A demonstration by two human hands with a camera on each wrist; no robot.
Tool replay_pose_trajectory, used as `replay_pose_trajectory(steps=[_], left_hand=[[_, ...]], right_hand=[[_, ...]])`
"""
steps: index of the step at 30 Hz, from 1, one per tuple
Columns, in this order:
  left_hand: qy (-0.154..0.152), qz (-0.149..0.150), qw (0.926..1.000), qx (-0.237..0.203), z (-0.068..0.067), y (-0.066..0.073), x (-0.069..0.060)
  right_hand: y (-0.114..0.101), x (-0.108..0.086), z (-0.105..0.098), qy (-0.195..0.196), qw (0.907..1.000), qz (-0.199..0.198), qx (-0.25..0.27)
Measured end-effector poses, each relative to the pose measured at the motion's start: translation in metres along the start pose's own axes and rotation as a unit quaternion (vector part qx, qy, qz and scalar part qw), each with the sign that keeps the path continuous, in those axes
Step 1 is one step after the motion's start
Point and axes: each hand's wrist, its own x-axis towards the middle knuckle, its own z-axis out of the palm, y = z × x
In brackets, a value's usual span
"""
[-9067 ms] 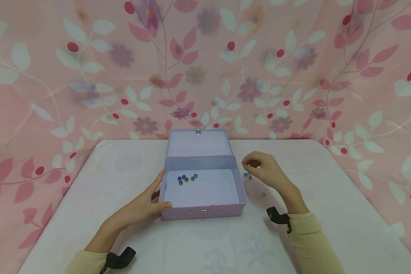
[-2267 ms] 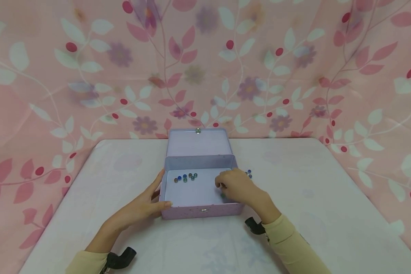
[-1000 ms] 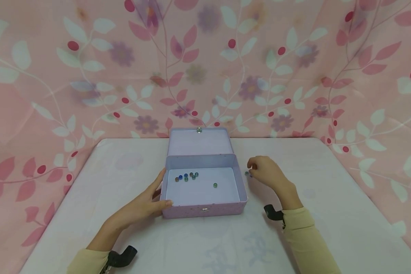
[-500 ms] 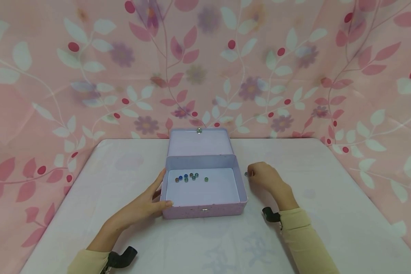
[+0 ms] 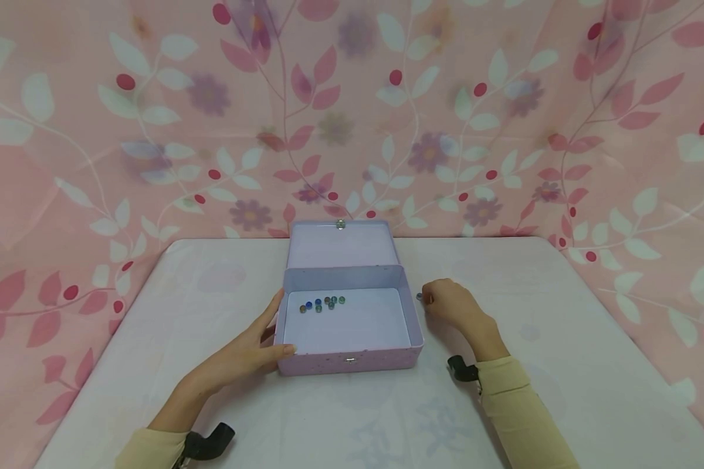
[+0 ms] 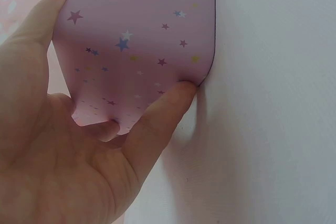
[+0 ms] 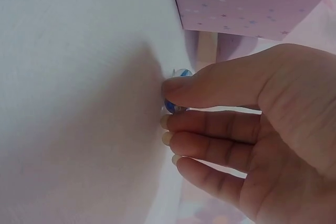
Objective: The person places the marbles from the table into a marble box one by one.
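Note:
A pinkish-purple tin box (image 5: 352,365) with a star print stands with its lid raised. My left hand (image 5: 249,345) grips its near left corner, with the thumb (image 6: 163,124) on the front and the fingers along the left side. Several glass marbles (image 5: 319,301) lie grouped in the back left of the box. Right of the box, my right hand (image 5: 454,309) is down at the tabletop with curled fingers. In the right wrist view its thumb and finger pinch a blue marble (image 7: 170,107), mostly hidden. A clear marble with blue (image 7: 184,72) shows just beyond the thumb.
The raised lid (image 5: 341,244) leans back behind the box, near the far table edge. A white cloth covers the table (image 5: 528,391). A pink floral curtain (image 5: 352,117) hangs behind it. Black wrist cameras (image 5: 208,443) sit at both sleeves.
A green marble from the table went into the box with my right hand, then rolled left to the group. My right hand returned to the remaining marbles outside. My left hand stayed put.

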Motion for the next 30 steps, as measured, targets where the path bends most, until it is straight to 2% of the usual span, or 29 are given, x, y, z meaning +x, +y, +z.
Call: replay_pose_trajectory(steps=[17, 30], left_hand=[[-0.001, -0.004, 1.0, 0.002, 0.0, 0.0, -0.001], [0.0, -0.003, 1.0, 0.003, 0.0, 0.001, -0.001]], right_hand=[[-0.005, -0.002, -0.015, 0.063, 0.9971, -0.037, 0.021], [-0.025, -0.01, -0.031, 0.139, 0.9849, -0.092, 0.045]])
